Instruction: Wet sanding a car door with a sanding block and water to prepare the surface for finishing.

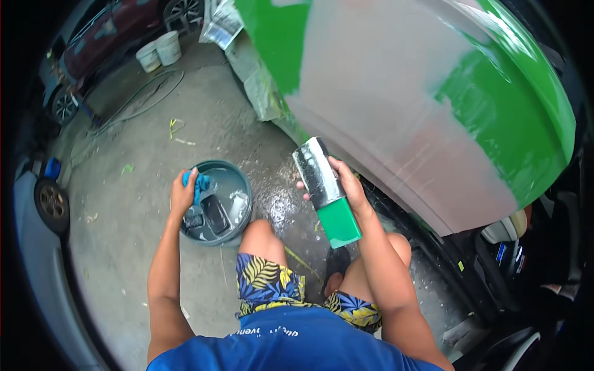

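Left hand (182, 195), fingers curled, grasps a bunched blue cloth (198, 185) at the upper left rim of the bucket (249, 201); whether its knuckles touch that rim, I cannot tell. Inside the bucket, at its left, lies a small dark piece (194, 220); right of this, near the bucket's middle, a larger dark slab (215, 213) sits in the cloudy water (224, 176), and a pale piece (238, 206) rests toward the bucket's right wall. Just beyond the bucket's lower right edge is the person's left knee (260, 230), with patterned shorts (265, 281) and a blue shirt (297, 337) nearer the person than the bucket. Wet floor (276, 201) shines directly to the bucket's right, and farther off, up and to the right of it, masking paper (263, 93) hangs along the panel's edge. Well to the right of the bucket, apart from it, is a long green block (340, 224), tilted, its far part covered by a wet black sheet (317, 173). Right hand (348, 179) clasps this block about its covered part, thumb on the right side, fingertips showing on the left. Farthest right of the bucket spreads the panel (383, 80), glossy green with dull greyish-pink patches.
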Demonstrator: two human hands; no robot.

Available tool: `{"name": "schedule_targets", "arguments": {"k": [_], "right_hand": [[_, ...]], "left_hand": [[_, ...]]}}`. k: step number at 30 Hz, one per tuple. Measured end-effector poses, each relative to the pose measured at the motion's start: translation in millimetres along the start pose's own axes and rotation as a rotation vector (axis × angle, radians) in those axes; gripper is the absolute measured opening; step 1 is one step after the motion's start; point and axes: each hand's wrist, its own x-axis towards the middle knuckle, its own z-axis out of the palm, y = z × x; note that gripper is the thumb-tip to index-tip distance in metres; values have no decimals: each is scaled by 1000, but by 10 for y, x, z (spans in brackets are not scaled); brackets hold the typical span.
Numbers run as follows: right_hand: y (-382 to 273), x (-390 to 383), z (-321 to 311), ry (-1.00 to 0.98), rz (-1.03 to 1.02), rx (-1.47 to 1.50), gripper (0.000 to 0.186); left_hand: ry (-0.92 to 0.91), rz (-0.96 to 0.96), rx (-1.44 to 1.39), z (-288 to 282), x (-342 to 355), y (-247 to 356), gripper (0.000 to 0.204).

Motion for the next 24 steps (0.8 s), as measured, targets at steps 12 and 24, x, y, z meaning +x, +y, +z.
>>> {"name": "schedule_targets", "arguments": {"k": [12,24], "right_hand": [[843,867,237,-101,490,-239,55],[3300,2945,220,363,512,-1614,78]], "left_hand": [[-402,-16,472,-111,-1224,-328,65],[-330,-225,660,321,-1094,-258,68]]}}
